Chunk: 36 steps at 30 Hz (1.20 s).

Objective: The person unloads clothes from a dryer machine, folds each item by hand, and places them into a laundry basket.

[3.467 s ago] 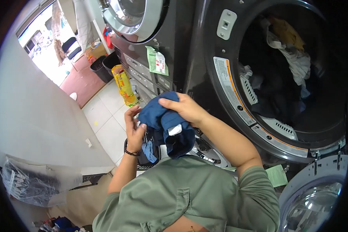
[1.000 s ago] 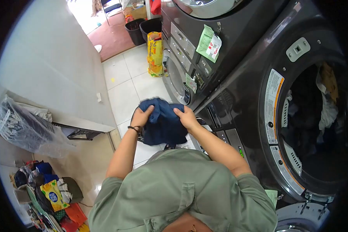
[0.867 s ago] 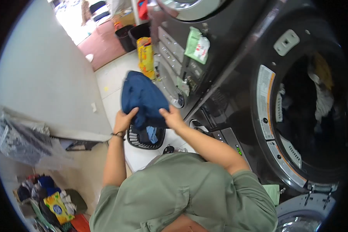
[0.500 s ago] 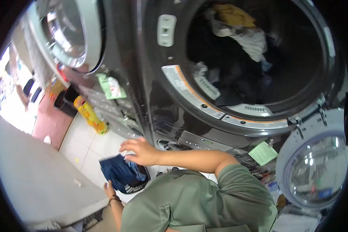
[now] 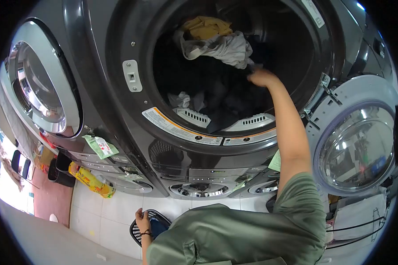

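Note:
My right hand (image 5: 263, 78) reaches into the open drum of a dark front-loading machine (image 5: 172, 152). Its fingers are drawn together at the dark clothes (image 5: 221, 88), beside a light grey cloth (image 5: 232, 48); what they hold is too dark to make out. A mustard cloth (image 5: 205, 27) lies on top of the pile. Low in the view, my left hand (image 5: 143, 221), with a dark band at the wrist, is curled at the rim of a black basket (image 5: 136, 230). Dark blue fabric (image 5: 158, 227) shows inside the basket, partly hidden by my shirt.
The round glass door (image 5: 356, 145) hangs open at the right. Another machine's door (image 5: 44, 84) is at the left. A yellow bag (image 5: 90, 179) and a black bin (image 5: 59, 172) stand on the floor at the lower left. A pale surface fills the bottom left.
My right hand has moved from above the basket up into the drum. The blue fabric now sits lower in the basket. The view has shifted toward the drum.

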Available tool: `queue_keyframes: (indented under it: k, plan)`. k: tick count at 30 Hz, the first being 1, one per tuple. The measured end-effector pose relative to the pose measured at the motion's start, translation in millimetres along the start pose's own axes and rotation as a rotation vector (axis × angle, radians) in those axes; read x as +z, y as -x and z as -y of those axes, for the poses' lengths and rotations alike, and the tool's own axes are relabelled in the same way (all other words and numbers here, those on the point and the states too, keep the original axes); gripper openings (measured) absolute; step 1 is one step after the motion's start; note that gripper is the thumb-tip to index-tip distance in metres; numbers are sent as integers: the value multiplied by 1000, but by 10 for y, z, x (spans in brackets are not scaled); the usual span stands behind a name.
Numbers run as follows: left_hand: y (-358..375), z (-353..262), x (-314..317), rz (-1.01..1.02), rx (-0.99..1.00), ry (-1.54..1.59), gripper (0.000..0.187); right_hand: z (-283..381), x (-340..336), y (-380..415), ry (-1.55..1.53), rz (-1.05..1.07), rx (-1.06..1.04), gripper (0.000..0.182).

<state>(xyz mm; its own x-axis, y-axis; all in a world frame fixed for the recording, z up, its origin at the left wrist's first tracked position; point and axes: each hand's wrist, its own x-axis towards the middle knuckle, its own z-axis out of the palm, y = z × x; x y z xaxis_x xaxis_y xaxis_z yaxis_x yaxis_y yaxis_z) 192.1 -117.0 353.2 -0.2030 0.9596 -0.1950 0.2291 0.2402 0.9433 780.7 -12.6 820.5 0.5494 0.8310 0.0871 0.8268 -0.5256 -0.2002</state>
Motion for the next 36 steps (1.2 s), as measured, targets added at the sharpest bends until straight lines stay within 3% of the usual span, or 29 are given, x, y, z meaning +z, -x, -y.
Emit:
queue_keyframes:
  k: [2, 4, 5, 8, 10, 12, 14, 17, 19, 21, 22, 24, 27, 29, 31, 32, 34, 36]
  plan:
    - [-10, 30, 17, 34, 51, 1, 38, -83, 112, 0, 426, 375, -55, 65]
    - [38, -6, 64, 102, 3, 107, 36, -82, 281, 127, 289, 329, -35, 56]
    - [74, -66, 112, 124, -7, 107, 36, -100, 443, 63, 48, 250, 127, 43]
    - [46, -84, 156, 197, 3, 112, 37, -172, 263, -84, -371, -146, -80, 28]
    - [82, -319, 215, 243, 21, 163, 38, -179, -56, -24, -910, -408, -116, 23]
    - [309, -1132, 282, 289, 127, 140, 41, 47, -477, 421, -1441, -487, -244, 13]
    - [391, -1659, 391, 371, 240, 173, 44, 353, -642, 976, -1497, -551, -476, 12]
    - [559, -2522, 615, 518, 686, 191, 55, 1004, -557, 1940, -1524, -387, -870, 13]
    - [800, -3100, 817, 569, 905, 250, 56, 1268, -417, 2420, -970, -460, -1159, 14]
    - [930, -3352, 937, 594, 976, 299, 54, 1573, -77, 2815, -1072, 83, -1411, 22]
    - [957, -3382, 965, 589, 975, 323, 54, 1716, 215, 2990, -1107, 196, -1499, 29]
    - [952, -3382, 914, 547, 922, 389, 52, 1799, 382, 3292, -756, 532, -1473, 34]
    - [878, -3273, 649, 445, 800, 522, 51, 1671, 554, 3342, -550, -24, -1814, 49]
    - [820, -3163, 407, 365, 752, 599, 50, 1597, 659, 3290, -569, -162, -1750, 63]
    - [807, -3028, 125, 286, 718, 653, 49, 1581, 913, 3202, -573, -227, -1687, 81]
    - [785, -2983, 1, 249, 721, 677, 49, 1596, 984, 3143, -575, -143, -1655, 76]
    - [796, -2834, -253, 191, 711, 693, 48, 1678, 1162, 3028, -566, -334, -1560, 59]
    - [832, -2677, -527, 154, 717, 677, 48, 1837, 1693, 2958, -649, -225, -1570, 63]
